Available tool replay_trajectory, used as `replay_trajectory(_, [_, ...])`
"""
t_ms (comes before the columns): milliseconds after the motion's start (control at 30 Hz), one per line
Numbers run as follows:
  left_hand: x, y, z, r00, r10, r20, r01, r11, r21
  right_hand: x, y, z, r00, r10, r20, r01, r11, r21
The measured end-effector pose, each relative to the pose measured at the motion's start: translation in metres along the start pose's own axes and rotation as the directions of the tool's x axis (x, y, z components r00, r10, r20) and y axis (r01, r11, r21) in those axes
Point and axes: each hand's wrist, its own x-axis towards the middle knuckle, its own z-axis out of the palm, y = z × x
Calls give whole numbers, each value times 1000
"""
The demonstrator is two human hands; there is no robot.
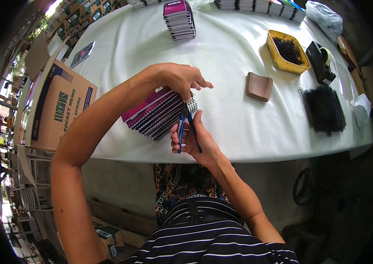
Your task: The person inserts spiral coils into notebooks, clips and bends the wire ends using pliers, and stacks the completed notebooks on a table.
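Observation:
A fanned stack of spiral-bound pocket notebooks [153, 115] with purple covers lies on the table in front of me, black coils turned toward me. My left hand [178, 80] reaches over its far right corner. Its thumb and some fingers pinch at the coil ends of a notebook there, while another finger points out to the right. In my right hand [202, 143] is a pair of pliers [181, 132] with blue and dark handles, jaws upward at the coil ends beneath my left hand. The jaw tips are partly hidden by my fingers.
Across the white-covered table [221, 136] stand a purple notebook stack [180, 22] and more spiral books [257, 6]. To the right are a brown block [259, 86], a yellow tub [279, 66] of black bits, a tape dispenser [321, 64] and black coils [323, 110]. A cardboard box [78, 94] stands left.

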Motion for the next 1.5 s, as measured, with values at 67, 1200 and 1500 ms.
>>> replay_trajectory(67, [0,4,-1,1000,-14,6,14,1000,15,3,-1,-5,997,28,72,-34,997,76])
replay_trajectory(1200, [30,8,9,981,-137,136,106,971,214,5,15,-20,1000,1,3,-1,1000,21])
replay_trajectory(1500, [31,13,7,953,-209,218,152,956,252,7,12,-18,998,52,29,-55,992,113])
